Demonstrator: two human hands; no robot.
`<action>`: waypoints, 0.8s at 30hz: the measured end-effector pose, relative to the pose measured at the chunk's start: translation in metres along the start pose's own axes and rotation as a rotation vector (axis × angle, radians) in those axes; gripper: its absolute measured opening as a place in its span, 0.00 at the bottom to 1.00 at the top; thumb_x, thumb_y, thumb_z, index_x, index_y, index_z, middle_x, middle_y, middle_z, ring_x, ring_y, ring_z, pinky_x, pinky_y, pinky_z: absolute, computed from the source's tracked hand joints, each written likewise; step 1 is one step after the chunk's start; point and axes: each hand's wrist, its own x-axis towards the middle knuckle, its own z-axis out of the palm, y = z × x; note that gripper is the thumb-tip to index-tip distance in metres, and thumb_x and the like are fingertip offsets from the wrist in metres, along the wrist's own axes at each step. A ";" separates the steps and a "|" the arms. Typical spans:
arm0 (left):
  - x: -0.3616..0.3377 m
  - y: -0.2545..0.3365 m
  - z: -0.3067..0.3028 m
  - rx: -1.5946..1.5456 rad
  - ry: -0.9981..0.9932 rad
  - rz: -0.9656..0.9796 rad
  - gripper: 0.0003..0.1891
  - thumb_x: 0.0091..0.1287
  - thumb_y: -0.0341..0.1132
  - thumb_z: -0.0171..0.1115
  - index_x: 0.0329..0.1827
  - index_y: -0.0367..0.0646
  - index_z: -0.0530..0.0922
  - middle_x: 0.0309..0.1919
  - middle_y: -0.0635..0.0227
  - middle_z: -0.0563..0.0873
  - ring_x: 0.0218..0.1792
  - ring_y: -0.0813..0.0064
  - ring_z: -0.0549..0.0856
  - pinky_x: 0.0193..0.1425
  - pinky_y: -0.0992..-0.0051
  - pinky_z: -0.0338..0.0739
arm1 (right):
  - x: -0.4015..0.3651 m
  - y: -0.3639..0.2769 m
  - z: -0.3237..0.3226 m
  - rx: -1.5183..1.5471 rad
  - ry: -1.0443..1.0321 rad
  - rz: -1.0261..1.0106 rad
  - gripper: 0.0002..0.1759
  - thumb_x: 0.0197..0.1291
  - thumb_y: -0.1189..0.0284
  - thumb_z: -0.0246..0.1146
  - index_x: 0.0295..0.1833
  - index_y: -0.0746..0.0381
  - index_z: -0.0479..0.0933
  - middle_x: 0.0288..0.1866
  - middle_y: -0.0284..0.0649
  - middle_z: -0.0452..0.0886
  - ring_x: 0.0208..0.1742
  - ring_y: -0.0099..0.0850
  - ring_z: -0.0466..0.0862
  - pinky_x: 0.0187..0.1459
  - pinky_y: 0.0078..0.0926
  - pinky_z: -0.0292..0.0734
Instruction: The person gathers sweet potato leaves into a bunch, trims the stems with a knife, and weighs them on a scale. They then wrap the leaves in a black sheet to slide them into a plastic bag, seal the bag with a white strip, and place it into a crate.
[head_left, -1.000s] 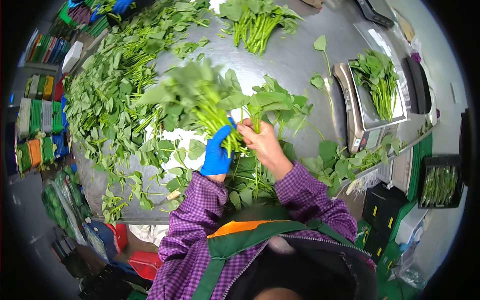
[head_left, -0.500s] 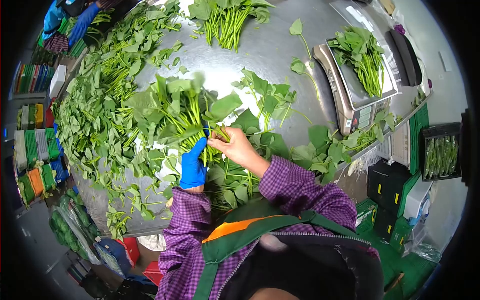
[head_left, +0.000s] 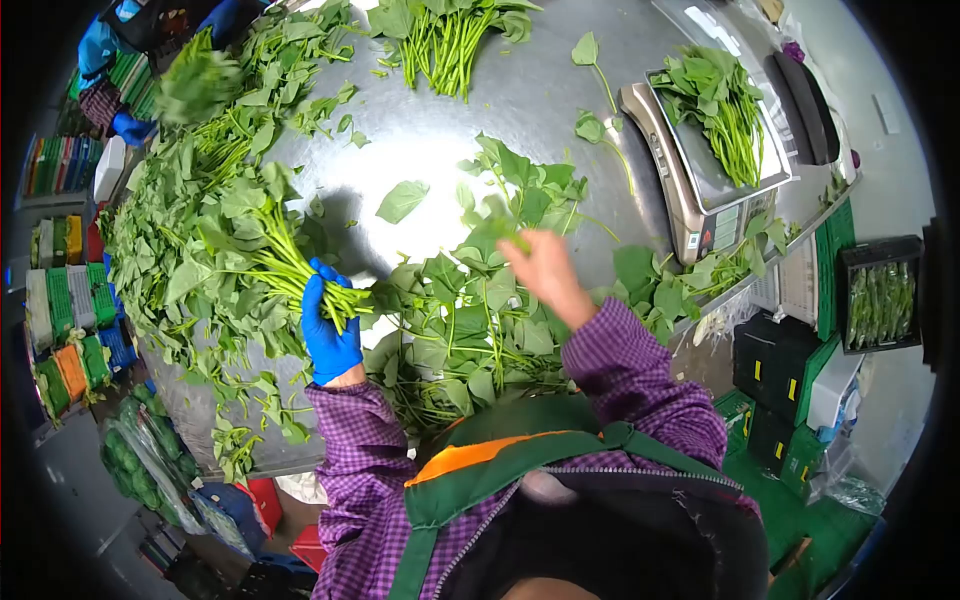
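My left hand, in a blue glove, is closed around the stems of a bunch of leafy greens. The bunch's leaves point up and left over a big pile of greens. My bare right hand is over the loose stems on the right, fingers pinched on a small leafy sprig that is smeared by motion. A single leaf lies on the metal table between my hands.
A scale at the right carries a bunch of greens. Another bunch lies at the table's far side. At upper left, a co-worker's blue-gloved hand is near a blurred bunch. Crates stand at lower right.
My left hand has moved left and slightly down with the bunch. My right hand has drawn away to the right with a sprig. A leaf now shows on the table where the bunch was.
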 end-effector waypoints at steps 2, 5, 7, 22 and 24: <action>-0.003 -0.009 0.003 -0.044 -0.029 -0.052 0.19 0.66 0.25 0.55 0.61 0.38 0.70 0.50 0.63 0.81 0.47 0.72 0.83 0.50 0.70 0.79 | 0.024 0.002 -0.005 -0.126 0.117 0.087 0.21 0.55 0.58 0.64 0.33 0.69 0.79 0.30 0.55 0.81 0.32 0.46 0.83 0.35 0.40 0.76; -0.009 -0.031 0.010 0.004 -0.017 -0.155 0.20 0.65 0.24 0.56 0.61 0.39 0.69 0.51 0.64 0.80 0.47 0.72 0.82 0.51 0.70 0.79 | 0.052 0.032 0.017 -0.282 0.130 0.188 0.20 0.54 0.58 0.65 0.36 0.68 0.80 0.32 0.55 0.82 0.35 0.52 0.82 0.37 0.45 0.76; -0.014 -0.041 0.017 0.082 -0.022 -0.180 0.19 0.65 0.24 0.57 0.59 0.38 0.70 0.47 0.64 0.82 0.44 0.72 0.82 0.50 0.70 0.79 | 0.062 0.043 0.021 -0.172 0.247 0.128 0.19 0.53 0.59 0.66 0.34 0.67 0.80 0.27 0.48 0.82 0.27 0.44 0.82 0.31 0.39 0.75; -0.012 -0.043 0.026 0.221 0.128 -0.113 0.18 0.61 0.27 0.63 0.54 0.35 0.75 0.42 0.64 0.84 0.39 0.75 0.83 0.45 0.77 0.78 | 0.039 0.011 -0.011 -0.032 0.006 -0.073 0.15 0.56 0.66 0.64 0.41 0.67 0.79 0.36 0.50 0.83 0.38 0.45 0.83 0.42 0.39 0.77; -0.013 -0.044 0.023 0.266 0.136 -0.117 0.18 0.61 0.27 0.63 0.54 0.35 0.75 0.42 0.65 0.84 0.39 0.75 0.83 0.45 0.77 0.78 | 0.056 0.005 0.007 -0.195 0.146 -0.103 0.13 0.55 0.67 0.64 0.39 0.66 0.80 0.35 0.49 0.83 0.37 0.45 0.83 0.41 0.41 0.77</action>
